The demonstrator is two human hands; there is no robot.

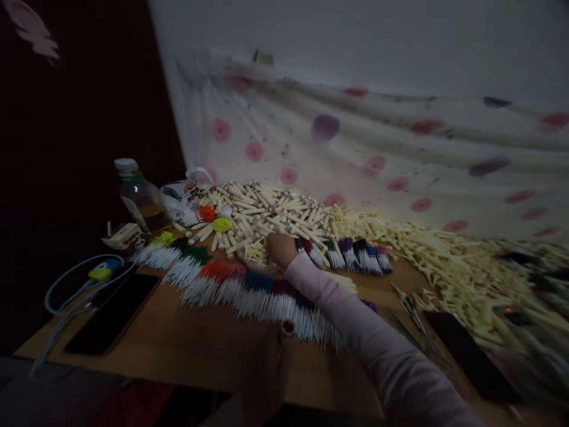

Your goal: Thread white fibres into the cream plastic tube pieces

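My right hand (281,250), in a pale pink sleeve, reaches over the table to a small heap of cream pieces (255,252) at the front of the pile of cream marker barrels (267,204). Its fingertips are hidden, and whatever they touch cannot be made out. Low in the picture, my left hand (269,367) is dark, its fingers closed around a bundle whose round end (288,327) faces up. Between the hands lies a row of white sticks (231,296) with coloured tips in yellow, green, red and blue.
A black phone (113,314) and a white cable (48,296) lie at the left, near a bottle (142,198). At the right are a dark flat object (473,356), thin tools (415,320) and a large heap of cream caps (471,273). A spotted sheet (382,142) hangs behind.
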